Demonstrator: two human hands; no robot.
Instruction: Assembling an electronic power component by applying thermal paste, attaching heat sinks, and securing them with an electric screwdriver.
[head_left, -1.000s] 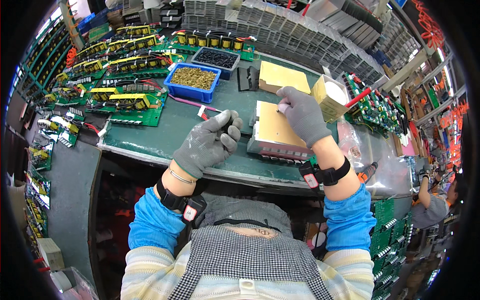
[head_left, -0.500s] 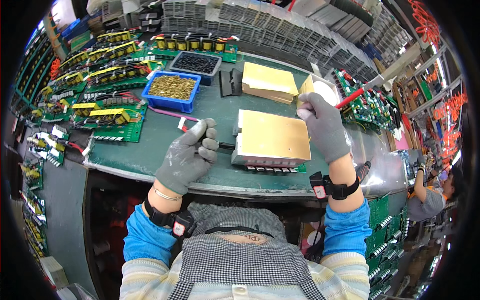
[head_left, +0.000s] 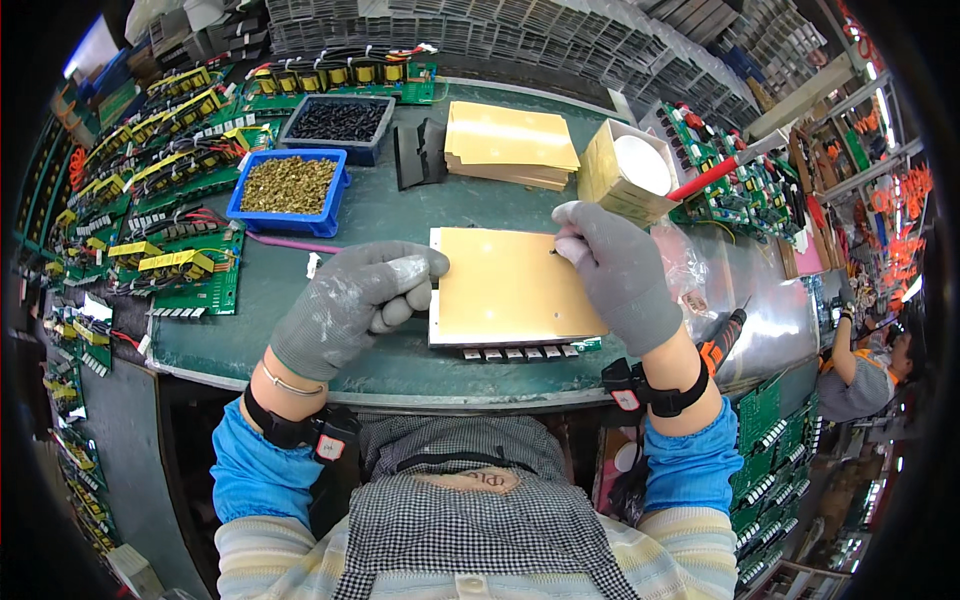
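Flat tan board (head_left: pixel 505 285) in the middle of the green table (head_left: pixel 380 215), just in front of the body; left hand (head_left: pixel 350 305) in a grey glove at its left edge, fingers curled in, thumb and fingertips touching the board's side. Right hand (head_left: pixel 620 270) resting on the right part, fingers bent and pinched close near the top edge; cannot tell if pinching anything. More tan boards (head_left: pixel 510 145) stacked farther back; blue bin of gold bits (head_left: pixel 288 190) off to the left.

Sheet stack (head_left: pixel 510 145) behind board (head_left: pixel 505 285)
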